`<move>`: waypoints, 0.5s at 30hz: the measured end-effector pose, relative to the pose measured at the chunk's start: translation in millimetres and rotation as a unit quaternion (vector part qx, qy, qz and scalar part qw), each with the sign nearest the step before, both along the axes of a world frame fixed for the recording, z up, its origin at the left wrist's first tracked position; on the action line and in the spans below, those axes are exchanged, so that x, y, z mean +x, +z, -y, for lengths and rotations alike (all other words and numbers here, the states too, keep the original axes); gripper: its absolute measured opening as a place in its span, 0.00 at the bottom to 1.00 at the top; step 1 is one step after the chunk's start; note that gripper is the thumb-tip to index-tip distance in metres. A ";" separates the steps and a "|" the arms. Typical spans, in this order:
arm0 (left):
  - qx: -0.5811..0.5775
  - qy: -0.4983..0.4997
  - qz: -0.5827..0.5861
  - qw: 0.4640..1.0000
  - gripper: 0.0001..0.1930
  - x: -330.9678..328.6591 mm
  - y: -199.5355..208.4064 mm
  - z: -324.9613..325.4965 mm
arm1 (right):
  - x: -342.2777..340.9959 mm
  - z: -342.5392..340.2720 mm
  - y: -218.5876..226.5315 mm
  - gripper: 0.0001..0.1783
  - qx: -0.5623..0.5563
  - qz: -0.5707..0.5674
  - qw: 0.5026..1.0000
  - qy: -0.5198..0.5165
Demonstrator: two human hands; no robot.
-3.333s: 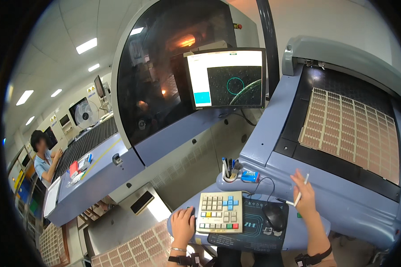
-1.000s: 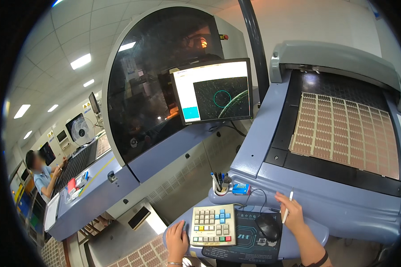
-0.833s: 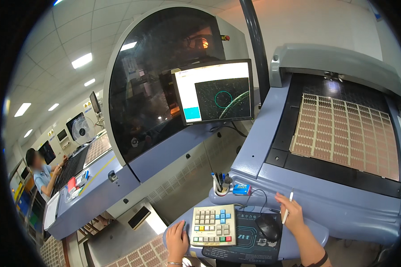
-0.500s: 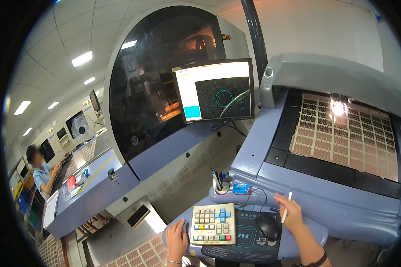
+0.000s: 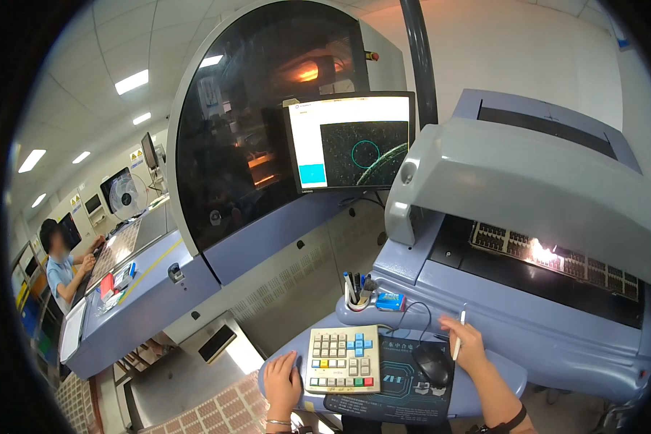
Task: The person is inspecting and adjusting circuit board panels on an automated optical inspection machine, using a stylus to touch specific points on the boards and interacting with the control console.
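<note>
My left hand (image 5: 282,380) lies with its fingers laid flat on the blue ledge (image 5: 508,382), just left of a beige keypad (image 5: 343,359) with coloured keys. My right hand (image 5: 467,343) is closed around a slim white pen (image 5: 459,334), which points upward. Beside that hand, a black mouse (image 5: 432,363) rests on a dark printed mouse pad (image 5: 396,390). Above the ledge, a monitor (image 5: 349,142) shows a green circle and a curved bright line on a speckled dark field.
On the right, a grey machine bridge (image 5: 528,184) stretches over a patterned panel (image 5: 495,237) with a bright light on it. A pen holder (image 5: 356,298) and a blue box (image 5: 391,301) stand behind the keypad. A phone (image 5: 217,343) lies lower left; another person (image 5: 64,264) works far left.
The grey bridge has slid toward me and now hides most of the patterned panel. The view has shifted slightly. Both hands keep nearly the same places, with the pen still in my right.
</note>
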State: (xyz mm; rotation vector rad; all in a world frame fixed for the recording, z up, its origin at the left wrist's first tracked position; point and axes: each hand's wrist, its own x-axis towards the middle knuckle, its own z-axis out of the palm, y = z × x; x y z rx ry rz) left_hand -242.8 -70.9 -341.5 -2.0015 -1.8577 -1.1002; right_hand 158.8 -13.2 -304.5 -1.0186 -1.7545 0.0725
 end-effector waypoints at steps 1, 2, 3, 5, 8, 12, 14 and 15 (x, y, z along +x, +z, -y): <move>0.000 0.000 0.002 1.000 0.19 -0.1 -0.7 -0.1 | -1.7 1.2 0.8 0.21 0.000 0.002 1.000 0.000; 0.001 0.003 0.002 1.000 0.19 -0.1 -1.2 0.1 | -4.9 3.3 2.9 0.21 -0.018 -0.001 1.000 0.014; 0.002 0.005 0.001 1.000 0.19 0.0 -1.6 0.5 | -6.6 4.8 4.3 0.21 -0.037 -0.003 0.999 0.028; -0.011 0.007 0.014 1.000 0.18 -0.5 -2.6 1.2 | -4.8 4.3 0.3 0.21 -0.062 0.011 0.998 0.031; -0.026 0.010 0.026 0.999 0.18 -1.2 -4.0 1.4 | -5.9 5.1 -0.3 0.20 -0.083 0.025 0.996 0.035; -0.033 0.013 0.030 0.999 0.18 -2.5 -5.1 1.1 | -7.0 2.7 -4.2 0.18 -0.064 0.019 0.997 0.040; -0.033 0.013 0.031 0.999 0.18 -2.1 -4.1 1.2 | -6.5 2.8 -4.5 0.18 -0.066 0.026 0.997 0.035; -0.034 0.013 0.031 0.999 0.18 -1.7 -3.8 1.3 | -6.0 2.9 -4.7 0.18 -0.068 0.032 0.997 0.031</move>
